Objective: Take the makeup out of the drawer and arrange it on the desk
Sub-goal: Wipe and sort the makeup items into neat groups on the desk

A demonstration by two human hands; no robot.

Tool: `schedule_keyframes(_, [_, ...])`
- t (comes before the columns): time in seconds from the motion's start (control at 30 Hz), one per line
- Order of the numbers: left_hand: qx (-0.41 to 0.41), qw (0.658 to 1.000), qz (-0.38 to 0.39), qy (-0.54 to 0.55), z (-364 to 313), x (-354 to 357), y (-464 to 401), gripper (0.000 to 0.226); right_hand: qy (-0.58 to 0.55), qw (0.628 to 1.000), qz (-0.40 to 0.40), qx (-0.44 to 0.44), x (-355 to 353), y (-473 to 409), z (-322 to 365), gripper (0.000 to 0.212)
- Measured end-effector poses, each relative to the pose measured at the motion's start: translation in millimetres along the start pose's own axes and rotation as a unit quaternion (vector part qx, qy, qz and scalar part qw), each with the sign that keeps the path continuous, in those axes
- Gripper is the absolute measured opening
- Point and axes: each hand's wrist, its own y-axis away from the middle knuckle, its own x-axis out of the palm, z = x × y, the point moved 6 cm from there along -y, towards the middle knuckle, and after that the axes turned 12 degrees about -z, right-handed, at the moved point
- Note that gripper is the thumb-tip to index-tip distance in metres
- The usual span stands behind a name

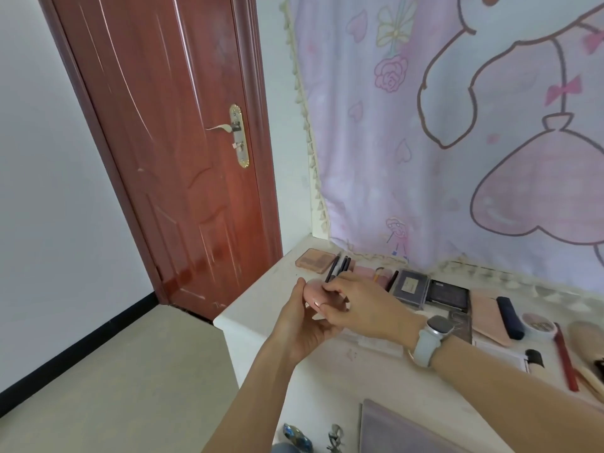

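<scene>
pink round compact (318,294) held between both hands above the desk's (330,380) left corner. left hand (302,325) cups it beneath; right hand (356,307) pinches its top edge. palettes (411,286) lie just beyond the right hand.

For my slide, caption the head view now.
Both hands hold a round pink compact over the white desk beside lined-up makeup.
</scene>
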Motion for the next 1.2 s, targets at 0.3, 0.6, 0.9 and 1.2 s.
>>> schedule_keyframes(0.3, [-0.061,0.998,-0.014,0.028,-3,-19,2,0.055,-0.066,0.997,-0.025,0.01,8,-13,2,0.066])
schedule_keyframes(0.6, [-0.13,0.991,-0.003,0.011,-18,-52,-48,0.061,-0.027,0.993,-0.062,0.101,26,-67,-41,0.033])
schedule_keyframes(0.9, [0.259,0.822,-0.253,-0.44,-89,-97,-97,0.051,-0.078,0.983,-0.011,0.164,82,-137,-64,0.04])
schedule_keyframes(1.2, [0.408,0.571,-0.158,-0.695,-75,-88,-125,0.055,-0.08,0.987,0.01,0.137,118,-171,-72,0.045])
